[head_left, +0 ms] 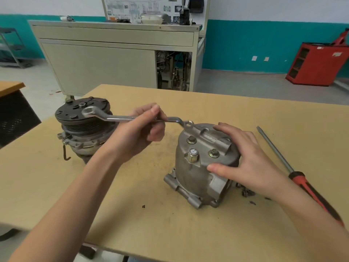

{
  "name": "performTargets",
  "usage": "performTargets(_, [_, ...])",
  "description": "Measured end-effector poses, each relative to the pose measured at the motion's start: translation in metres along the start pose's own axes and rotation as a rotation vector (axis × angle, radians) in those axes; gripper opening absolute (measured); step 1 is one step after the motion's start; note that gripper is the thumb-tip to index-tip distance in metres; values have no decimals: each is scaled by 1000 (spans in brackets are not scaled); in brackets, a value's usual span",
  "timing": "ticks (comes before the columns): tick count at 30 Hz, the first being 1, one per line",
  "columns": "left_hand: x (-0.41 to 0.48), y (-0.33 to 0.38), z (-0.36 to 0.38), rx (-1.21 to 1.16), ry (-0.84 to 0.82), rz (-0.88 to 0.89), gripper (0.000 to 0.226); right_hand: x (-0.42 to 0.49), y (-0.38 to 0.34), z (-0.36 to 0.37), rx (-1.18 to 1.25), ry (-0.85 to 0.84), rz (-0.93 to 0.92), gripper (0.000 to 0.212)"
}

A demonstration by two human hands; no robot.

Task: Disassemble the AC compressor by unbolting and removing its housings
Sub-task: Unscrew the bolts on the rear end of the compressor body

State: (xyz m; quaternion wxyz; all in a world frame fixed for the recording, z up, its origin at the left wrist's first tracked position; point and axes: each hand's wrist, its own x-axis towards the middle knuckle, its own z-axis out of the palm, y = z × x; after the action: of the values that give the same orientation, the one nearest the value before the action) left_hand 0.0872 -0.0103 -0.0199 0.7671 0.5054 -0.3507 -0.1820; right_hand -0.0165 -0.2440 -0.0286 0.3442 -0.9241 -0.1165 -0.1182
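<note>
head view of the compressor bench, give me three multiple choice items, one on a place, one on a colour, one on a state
1. Where does the screwdriver lie relative to the housing?
A) on top of it
B) on the table, to its right
C) to its left

2. What colour is the screwdriver's handle?
A) blue
B) yellow
C) red and black

3. What is the left hand doing?
A) gripping the wrench
B) lying flat on the table
C) holding a bolt

1 B: it lies on the table beyond the right hand.
2 C: the handle is red with black.
3 A: its fingers curl round the wrench's shank.
</note>
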Motion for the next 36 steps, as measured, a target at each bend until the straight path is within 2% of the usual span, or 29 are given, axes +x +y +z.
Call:
performTargets(3, [11, -7, -6, -99, -88, -136, 24, -3, -1, 2, -7, 33, -5, 71])
performTargets(9, [22, -16, -18, -313, -223, -282, 17, -3, -2, 1, -6, 23, 8, 72])
performTargets(13, [24, -17, -18, -309, -293, -328, 14, -3, -3, 1, -1, 17, 8, 72])
performTargets(16, [25, -12, -16, -251, -238, -358, 18, -4, -4, 1, 0, 15, 9, 72])
performTargets(20, [14, -2, -6, -184, -84, -365, 20, -4, -5, 1, -1, 22, 18, 73])
performTargets(22, [-5, -4, 10, -121, 75, -283, 13, -4, -5, 1, 2, 25, 16, 73])
performTargets(24, [-29, -14, 40, -62, 277, -145, 16, -5, -5, 2, 5, 36, 19, 74])
performTargets(27, [-46, -32, 85, 327, 488, 80, 18, -7, -9, 2, -12, 44, 39, 76])
performTargets(30, [-41, -32, 106, 694, 500, 116, 20, -12, -12, 6, -47, 122, 68, 82])
performTargets(36, [-30, -27, 115, 997, 512, 98, 33, -21, -18, 14, -120, 212, 131, 79])
